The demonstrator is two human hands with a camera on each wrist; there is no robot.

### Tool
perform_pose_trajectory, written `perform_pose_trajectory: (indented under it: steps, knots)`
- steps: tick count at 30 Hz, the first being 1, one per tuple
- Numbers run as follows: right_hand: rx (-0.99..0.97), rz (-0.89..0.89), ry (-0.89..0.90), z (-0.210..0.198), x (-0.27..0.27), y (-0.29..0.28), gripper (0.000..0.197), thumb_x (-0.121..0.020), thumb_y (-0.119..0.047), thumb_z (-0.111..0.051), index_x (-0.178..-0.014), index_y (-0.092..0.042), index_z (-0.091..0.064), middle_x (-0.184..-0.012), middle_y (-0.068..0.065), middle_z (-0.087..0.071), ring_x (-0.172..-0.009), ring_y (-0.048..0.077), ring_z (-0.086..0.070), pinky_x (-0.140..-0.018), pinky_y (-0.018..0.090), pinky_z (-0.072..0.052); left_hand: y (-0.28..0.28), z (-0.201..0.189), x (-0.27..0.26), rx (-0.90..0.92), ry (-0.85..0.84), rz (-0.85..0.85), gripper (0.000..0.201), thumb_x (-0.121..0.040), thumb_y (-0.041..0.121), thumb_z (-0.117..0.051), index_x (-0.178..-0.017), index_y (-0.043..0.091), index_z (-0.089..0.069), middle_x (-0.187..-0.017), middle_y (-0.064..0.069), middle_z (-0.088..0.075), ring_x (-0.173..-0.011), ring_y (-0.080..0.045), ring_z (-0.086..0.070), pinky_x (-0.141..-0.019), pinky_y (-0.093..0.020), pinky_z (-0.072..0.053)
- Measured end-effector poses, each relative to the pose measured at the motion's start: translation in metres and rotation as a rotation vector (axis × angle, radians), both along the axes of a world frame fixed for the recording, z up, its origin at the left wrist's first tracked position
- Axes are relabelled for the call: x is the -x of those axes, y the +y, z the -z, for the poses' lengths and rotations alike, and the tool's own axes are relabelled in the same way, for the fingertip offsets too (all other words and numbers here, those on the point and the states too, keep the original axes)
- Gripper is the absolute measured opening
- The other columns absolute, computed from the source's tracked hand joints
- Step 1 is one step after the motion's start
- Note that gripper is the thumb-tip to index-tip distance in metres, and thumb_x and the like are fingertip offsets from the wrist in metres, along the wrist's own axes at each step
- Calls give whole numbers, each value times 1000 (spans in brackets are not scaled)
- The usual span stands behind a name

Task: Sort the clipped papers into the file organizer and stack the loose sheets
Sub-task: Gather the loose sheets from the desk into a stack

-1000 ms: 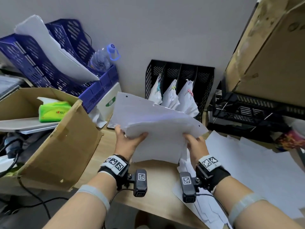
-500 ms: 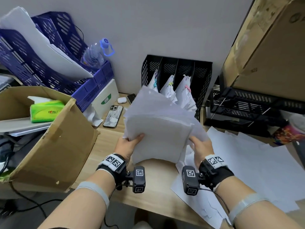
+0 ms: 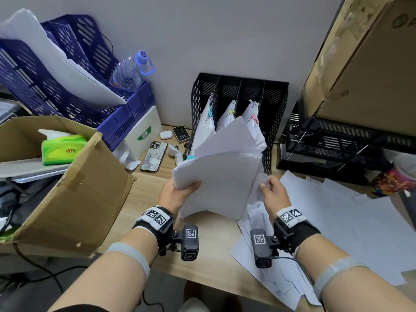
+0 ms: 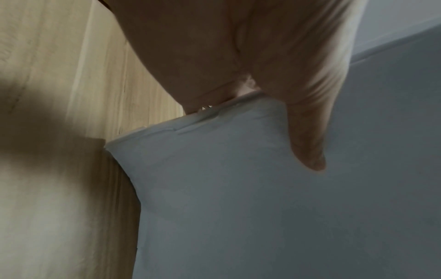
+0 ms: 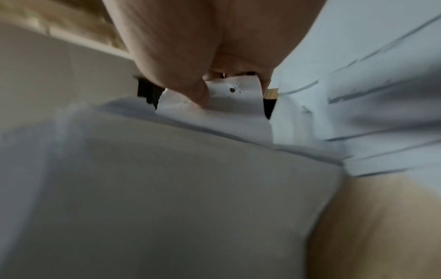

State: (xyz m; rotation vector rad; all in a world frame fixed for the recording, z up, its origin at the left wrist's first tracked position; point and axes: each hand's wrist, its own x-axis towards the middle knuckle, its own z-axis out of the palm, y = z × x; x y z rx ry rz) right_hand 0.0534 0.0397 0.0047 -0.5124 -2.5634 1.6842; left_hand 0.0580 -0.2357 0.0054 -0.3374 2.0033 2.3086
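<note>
Wood desk against a grey wall. Sheaf is held on edge above it, long axis upright. Left hand clamps its left edge, thumb in front; right hand pinches the right edge. Organizer lies just behind, loose sheets nearer the right hand.

Organizer base seemingly behind sheets

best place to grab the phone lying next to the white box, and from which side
Grip the phone across its two long edges near the middle, coming down from above. It lies flat on the desk, camera side up, with bare desk along both long edges; the white box sits close at its far left.
</note>
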Motion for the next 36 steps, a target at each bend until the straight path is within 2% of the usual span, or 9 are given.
perform_pose_trajectory:
  steps: [5,12,15,17,20,22,25,31,36]
  knots:
    - [-88,-45,-93,14,-6,-2,14,-97,-10,-44,-91,0,-51,-81,7,-48,-78,22,-45,-63,30,-33,-1,-1,-2,44,-16,16,50,-64,32,-90,-108,15,-74,-107,-13,-76,-107,-37,-69,-96,-59,-53]
    - [-120,-152,-221,22,-2,-21,25,-102,-23,-37,-92,-5,-52,-90,8,-55,-84,22,-50,-69,30,-34,-3,-7,-6,45,-9,14,55,-61,32,-92,-110,16,-73,-109,-10,-76,-109,-33,-68,-96,-54,-55]
    - [-262,-254,-346,28,-1,-23,20,-96,-11,-41,-76,-9,-46,-84,11,-54,-85,24,-51,-73,28,-37,-2,-9,-6,40,-7,-5,54,-63,33,-91,-111,15,-74,-109,-10,-76,-110,-32,-69,-98,-54,-53]
    - [-296,-244,-319,24,3,-26,3,-86,-6,-52,-87,-8,-49,-93,12,-57,-93,30,-57,-79,32,-46,-3,-9,-5,55,-9,-5,53,-66,36,-90,-113,16,-74,-110,-10,-76,-111,-32,-69,-98,-57,-52]
    - [-77,-181,-75,15,6,-29,59,-73,5,-58,-126,-9,-38,-121,12,-53,-110,26,-54,-96,37,-48,-5,-7,-3,86,-17,3,55,-65,41,-90,-112,16,-74,-109,-12,-76,-111,-35,-68,-95,-62,-52]
    - [143,-234,-33,5,7,-32,71,-73,12,-56,-134,-12,-29,-118,4,-53,-106,16,-55,-88,26,-47,-5,-7,0,122,-1,20,56,-65,43,-89,-112,17,-74,-109,-12,-76,-111,-37,-68,-91,-63,-53]
    - [265,-246,-50,-5,13,-37,64,-76,14,-57,-129,-12,-35,-109,1,-57,-95,11,-58,-75,20,-47,-2,-7,0,112,24,58,62,-67,41,-89,-121,20,-69,-115,-11,-74,-113,-36,-66,-95,-61,-53]
    - [351,-112,-41,-2,24,-42,23,-74,6,-51,-83,-8,-66,-91,15,-68,-87,21,-56,-83,37,-46,-2,-11,-1,-29,-15,-35,48,-71,28,-87,-113,10,-72,-113,-14,-75,-113,-35,-67,-101,-56,-51]
    - [415,-102,-57,2,16,-49,40,-59,2,-45,-96,-3,-59,-89,10,-62,-87,23,-53,-77,37,-45,-8,-17,3,-87,2,-73,58,-60,37,-91,-110,12,-74,-114,-15,-74,-104,-26,-69,-97,-46,-53]
